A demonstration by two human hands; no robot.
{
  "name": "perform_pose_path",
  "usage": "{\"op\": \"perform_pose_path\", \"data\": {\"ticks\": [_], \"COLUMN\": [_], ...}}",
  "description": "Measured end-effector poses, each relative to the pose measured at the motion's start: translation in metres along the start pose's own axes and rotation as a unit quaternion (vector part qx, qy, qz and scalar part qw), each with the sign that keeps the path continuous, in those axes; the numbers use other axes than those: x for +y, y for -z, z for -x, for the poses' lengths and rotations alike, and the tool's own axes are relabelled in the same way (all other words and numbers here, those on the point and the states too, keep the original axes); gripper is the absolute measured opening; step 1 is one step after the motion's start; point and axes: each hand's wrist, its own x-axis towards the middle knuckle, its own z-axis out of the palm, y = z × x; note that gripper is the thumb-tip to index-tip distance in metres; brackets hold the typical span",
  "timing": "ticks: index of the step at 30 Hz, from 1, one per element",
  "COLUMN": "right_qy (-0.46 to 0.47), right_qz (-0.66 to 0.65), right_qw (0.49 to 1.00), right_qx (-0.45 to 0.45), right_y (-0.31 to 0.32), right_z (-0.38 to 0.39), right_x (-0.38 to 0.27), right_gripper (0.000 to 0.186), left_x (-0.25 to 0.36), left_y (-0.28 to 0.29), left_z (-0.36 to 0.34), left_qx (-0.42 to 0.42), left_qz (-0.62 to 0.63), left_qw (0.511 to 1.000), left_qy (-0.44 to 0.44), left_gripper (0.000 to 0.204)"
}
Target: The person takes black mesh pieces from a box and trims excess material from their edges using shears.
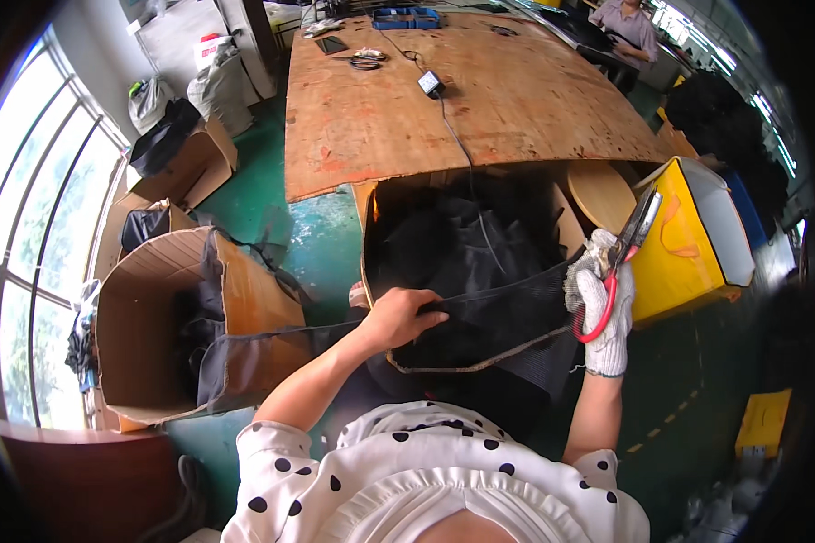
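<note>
Hands grip closed: left (pixel 398 317) on black mesh (pixel 507 303), right (pixel 602 303) holding scissors (pixel 627 249).

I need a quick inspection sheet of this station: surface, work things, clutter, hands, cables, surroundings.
Surface: worn plywood table, scuffed, mostly bare.
Job's things: black mesh fabric stretched between both hands over an open box of dark cloth; red-handled scissors.
Clutter: small items and a blue tray at the table's far end.
Hands: left hand bare, grip on the fabric edge; right hand gloved, holding the scissors and the fabric.
Cables: black cord with adapter runs across the table and over its near edge.
Surroundings: cardboard boxes at left, yellow bin at right, green floor, another person at the far corner.
</note>
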Motion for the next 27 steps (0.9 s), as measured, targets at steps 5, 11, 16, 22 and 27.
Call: {"op": "perform_pose_path", "data": {"ticks": [5,11,16,22,27], "right_qy": [-0.03,0.194,0.251,0.235,0.267], "right_qz": [0.083,0.6,0.7,0.731,0.732], "right_qw": [0.996,0.775,0.653,0.63,0.619], "right_qx": [-0.002,0.037,-0.141,-0.113,-0.104], "right_y": [0.012,0.036,0.03,0.015,0.029], "right_z": [-0.009,-0.011,-0.034,-0.037,-0.048], "right_x": [0.019,0.029,0.048,0.063,0.055], "right_gripper": [0.007,0.03,0.053,0.053,0.052], "left_x": [0.008,0.016,0.001,-0.019,-0.026], "left_y": [0.015,0.027,0.045,0.034,0.017], "left_z": [0.014,0.022,0.039,0.032,0.027], "left_qx": [-0.015,-0.102,-0.112,-0.108,-0.156], "left_qz": [0.037,0.34,0.29,0.487,0.661], "left_qw": [0.999,0.935,0.949,0.866,0.734], "left_qy": [0.024,0.006,0.043,0.022,-0.017], "left_gripper": [0.038,0.028,0.027,0.024,0.024]}}
